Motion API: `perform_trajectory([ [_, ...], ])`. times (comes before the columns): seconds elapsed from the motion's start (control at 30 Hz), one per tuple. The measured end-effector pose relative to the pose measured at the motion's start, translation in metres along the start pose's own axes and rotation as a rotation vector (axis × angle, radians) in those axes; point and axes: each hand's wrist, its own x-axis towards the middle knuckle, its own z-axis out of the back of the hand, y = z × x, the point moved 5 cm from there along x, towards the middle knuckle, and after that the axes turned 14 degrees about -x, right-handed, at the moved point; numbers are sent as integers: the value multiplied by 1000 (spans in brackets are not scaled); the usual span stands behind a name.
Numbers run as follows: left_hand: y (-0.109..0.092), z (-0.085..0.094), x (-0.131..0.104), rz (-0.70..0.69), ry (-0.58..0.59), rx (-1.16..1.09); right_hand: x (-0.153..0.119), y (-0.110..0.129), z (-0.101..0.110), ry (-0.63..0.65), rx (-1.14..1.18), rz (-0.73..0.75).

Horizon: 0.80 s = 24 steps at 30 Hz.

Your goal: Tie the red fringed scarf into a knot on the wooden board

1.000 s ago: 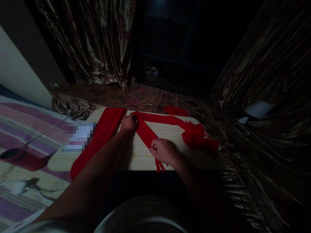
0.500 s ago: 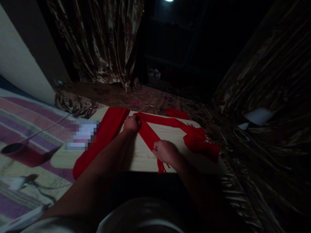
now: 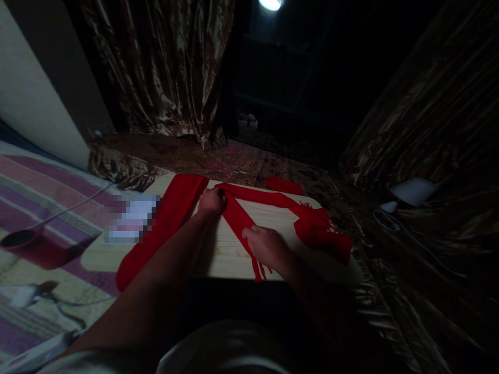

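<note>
A red fringed scarf (image 3: 239, 217) is stretched flat in a narrow strip across a pale wooden board (image 3: 226, 259). At its upper end, my left hand (image 3: 212, 200) is closed on the cloth. Lower down, just above the fringe, my right hand (image 3: 267, 245) pinches the strip's edge. From near my left hand another red length runs right to a bunched, fringed part (image 3: 322, 228). A wider band of red cloth (image 3: 167, 223) lies left of my left hand; whether it joins the scarf I cannot tell.
A blurred-out white item (image 3: 134, 218) lies on the board's left side. Further left, a red cylindrical container (image 3: 37, 249) and white cables rest on striped bedding (image 3: 35, 176). Behind are patterned curtains (image 3: 175, 67) and more red cloth (image 3: 284, 184). A white lamp-like object (image 3: 414, 191) sits right.
My right hand has shifted slightly left along the strip, its fingers now at the cloth's edge. My left hand stays in place. The fringe end hangs a little lower.
</note>
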Motion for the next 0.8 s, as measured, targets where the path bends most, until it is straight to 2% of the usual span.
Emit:
perform_trajectory([
  [0.1, 0, -1, 0, 3, 6, -7, -2, 4, -4, 3, -42, 71],
  [0.27, 0, -1, 0, -6, -7, 3, -4, 6, -3, -42, -107, 32],
  [0.43, 1, -2, 1, -18, -5, 24, -2, 9, -3, 12, -117, 72],
  [0.67, 0, -1, 0, -14, 5, 41, -1, 17, -9, -87, -155, 38],
  [0.8, 0, -1, 1, -4, 10, 53, -2, 21, -11, -99, -167, 34],
])
